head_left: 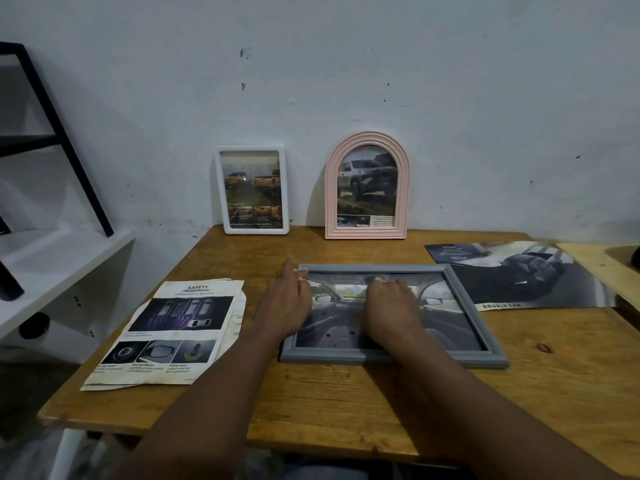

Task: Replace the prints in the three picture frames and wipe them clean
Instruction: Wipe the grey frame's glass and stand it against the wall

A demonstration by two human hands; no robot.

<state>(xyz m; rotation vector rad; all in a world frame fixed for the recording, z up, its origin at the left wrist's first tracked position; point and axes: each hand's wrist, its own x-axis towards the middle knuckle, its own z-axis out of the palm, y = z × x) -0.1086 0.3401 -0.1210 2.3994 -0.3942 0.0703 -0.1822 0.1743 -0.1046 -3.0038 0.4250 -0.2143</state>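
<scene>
A grey picture frame [478, 317] lies flat on the wooden table [346, 403] with a car-interior print under its glass. My left hand [287, 301] grips the frame's far left corner. My right hand [391, 306] rests on the glass near the middle with its fingers curled; a small pale cloth [379, 279] peeks out past the knuckles. A white frame [254, 189] and a pink arched frame [367, 185] stand against the wall at the back, each holding a truck print.
A worn "Safety" brochure sheet [169, 330] lies to the left of the grey frame. A dark "Double Cab" print [526, 275] lies at the right. A pale board [602, 268] is at the far right edge. A white shelf [52, 258] with black bars stands at the left.
</scene>
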